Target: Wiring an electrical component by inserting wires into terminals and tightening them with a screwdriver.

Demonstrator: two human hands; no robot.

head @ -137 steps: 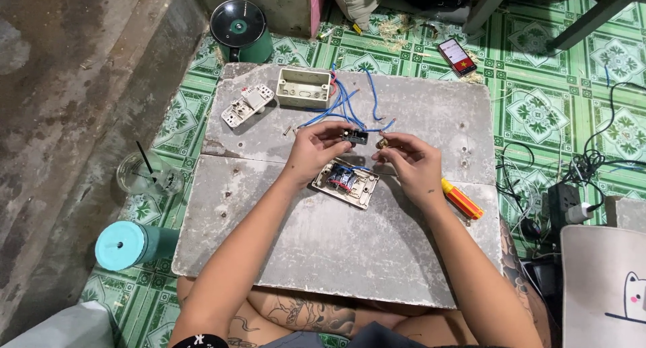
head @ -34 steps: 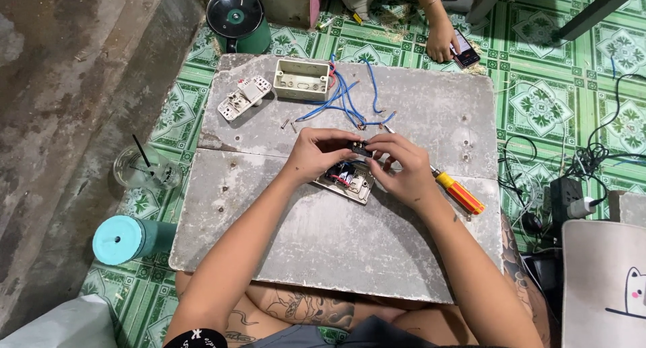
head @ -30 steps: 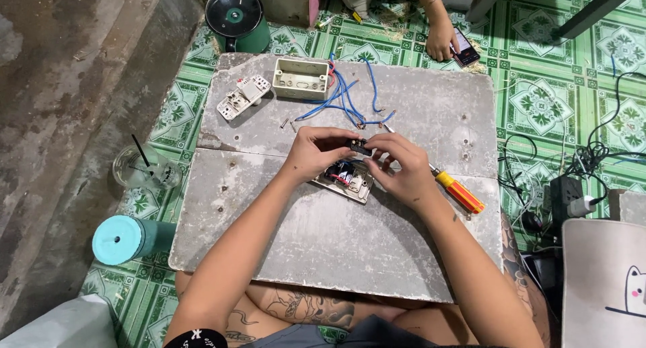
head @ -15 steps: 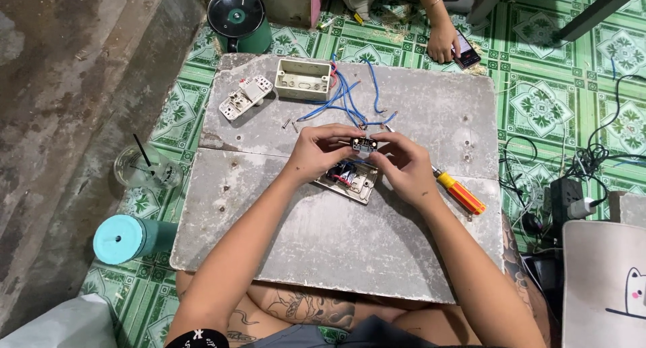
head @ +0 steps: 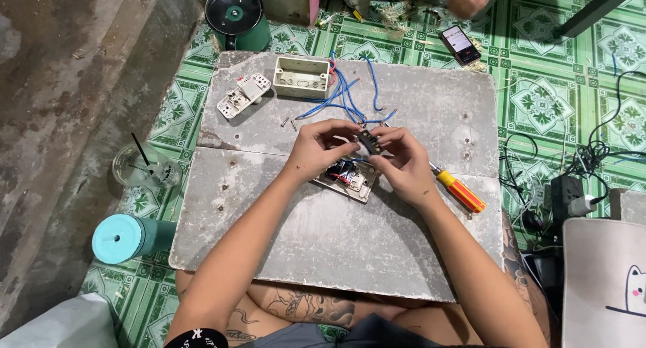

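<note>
Both the left hand (head: 321, 148) and right hand (head: 404, 161) pinched a small dark switch module (head: 369, 143) just above the open switch plate (head: 348, 179) on the worktop (head: 323, 240), which seemingly wanted a steady grip clear of the blue wires (head: 343, 99).

A small dark switch module (head: 368, 142), seemingly ridged, is pinched just above the grey slab (head: 323, 233). Under it lies a pale faceplate (head: 350, 178), back up, red and blue wiring showing, near the slab's middle.
</note>
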